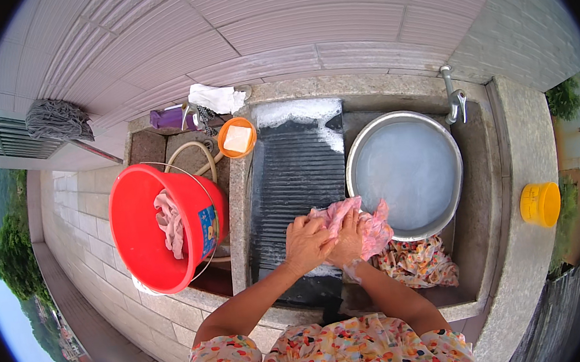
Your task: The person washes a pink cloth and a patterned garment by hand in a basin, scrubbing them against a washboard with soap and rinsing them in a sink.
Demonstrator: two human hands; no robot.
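My left hand [306, 242] and my right hand [348, 239] are pressed together on a wet pink cloth [371, 225], both gripping it. The cloth lies at the right edge of a dark ribbed washboard [293, 174], partly over the rim of a round metal basin [447, 215] filled with cloudy water. Soap foam sits at the washboard's far end. A flower-patterned cloth [416, 263] lies bunched in the stone sink [477, 163] just right of my right forearm.
A red bucket [134, 231] with a pale cloth inside stands at the left. Behind it are an orange soap dish [237, 138] with a white bar, a hose, a purple bottle and a white rag. A tap [453, 95] hangs over the basin. A yellow cup [540, 204] sits on the right ledge.
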